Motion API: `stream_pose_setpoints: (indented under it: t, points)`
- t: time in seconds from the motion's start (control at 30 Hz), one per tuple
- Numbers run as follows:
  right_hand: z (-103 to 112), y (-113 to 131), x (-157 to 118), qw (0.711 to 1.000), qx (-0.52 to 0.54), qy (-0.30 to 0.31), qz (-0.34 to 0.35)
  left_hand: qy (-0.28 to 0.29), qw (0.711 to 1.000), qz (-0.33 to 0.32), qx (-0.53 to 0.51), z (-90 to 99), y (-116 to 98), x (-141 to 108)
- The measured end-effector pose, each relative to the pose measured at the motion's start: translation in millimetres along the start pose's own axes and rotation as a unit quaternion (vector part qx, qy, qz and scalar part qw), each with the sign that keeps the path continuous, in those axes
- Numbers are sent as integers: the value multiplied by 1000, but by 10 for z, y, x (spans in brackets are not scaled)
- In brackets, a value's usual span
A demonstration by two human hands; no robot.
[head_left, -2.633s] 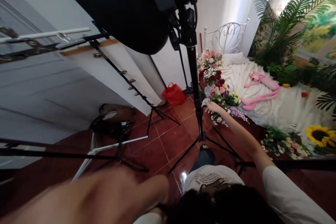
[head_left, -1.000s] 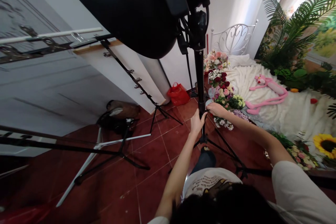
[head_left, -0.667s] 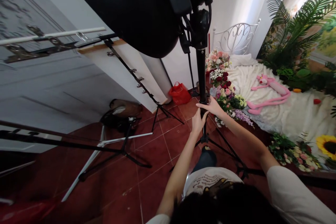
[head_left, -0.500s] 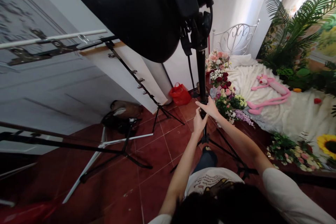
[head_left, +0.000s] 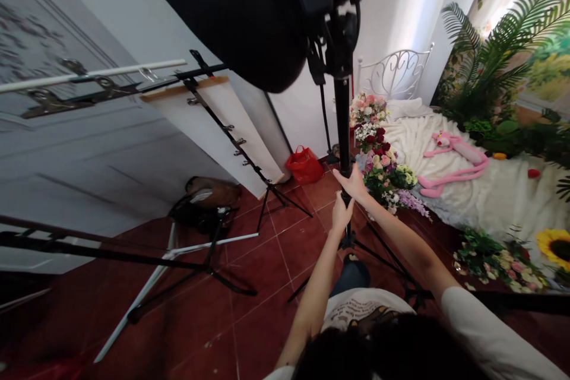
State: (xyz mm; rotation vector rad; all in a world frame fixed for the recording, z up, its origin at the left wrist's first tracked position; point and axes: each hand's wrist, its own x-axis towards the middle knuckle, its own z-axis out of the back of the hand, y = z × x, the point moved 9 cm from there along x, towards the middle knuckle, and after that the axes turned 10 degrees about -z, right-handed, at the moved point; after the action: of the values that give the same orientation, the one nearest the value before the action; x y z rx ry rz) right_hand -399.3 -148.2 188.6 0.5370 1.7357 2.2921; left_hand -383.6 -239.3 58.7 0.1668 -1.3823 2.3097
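Note:
A black light stand [head_left: 342, 122] stands upright in front of me, with a large black lamp head [head_left: 240, 18] on its top. My right hand [head_left: 354, 184] is wrapped round the pole at a dark collar, its thumb lying across the front. Just below, my left hand [head_left: 342, 212] grips the same stand from the left side, its fingers partly hidden behind the pole. A dark cable hangs beside the pole from the lamp. The stand's legs [head_left: 371, 254] spread over the floor near my foot.
Left are a backdrop stand with clips [head_left: 214, 113], a white-legged stand [head_left: 138, 297] and a dark bag [head_left: 214, 193]. A red bag [head_left: 304, 164] sits behind the pole. Right are flowers [head_left: 378, 160] and a bed with a white cover [head_left: 512, 202] and pink plush toy [head_left: 467, 154].
My left hand sits slightly lower, a little farther from the right hand. The right hand stays at the collar. The lamp head appears slightly higher, and the view has shifted a little.

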Motion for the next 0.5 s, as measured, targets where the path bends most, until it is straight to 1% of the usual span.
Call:
stream_pose_setpoints:
  t: [0.07, 0.17, 0.23, 0.27, 0.33, 0.4, 0.43, 0.5]
  points:
    - [81, 309, 65, 999, 14, -22, 29, 1, 1000, 4, 9, 13, -19, -6]
    - [152, 777, 213, 996, 27, -14, 85, 0, 1000, 4, 22, 22, -41, -14]
    - [167, 986, 293, 993, 30, -6, 112, -11, 1000, -2, 15, 26, -50, -11]
    - [167, 1050, 317, 992, 32, -4, 120, -20, 1000, -6, 7, 29, -52, -6]
    - [171, 1106, 332, 991, 38, -2, 127, -43, 999, -15, -5, 36, -48, 10]
    - [179, 1094, 317, 990, 48, 21, 133, -60, 998, -16, -4, 37, -28, 24]
    - [183, 1065, 304, 988, 53, 47, 136, -65, 998, -14, 2, 37, -15, 29]
    - [207, 940, 272, 980, 63, 124, 141, -70, 997, -11, 11, 34, 5, 32]
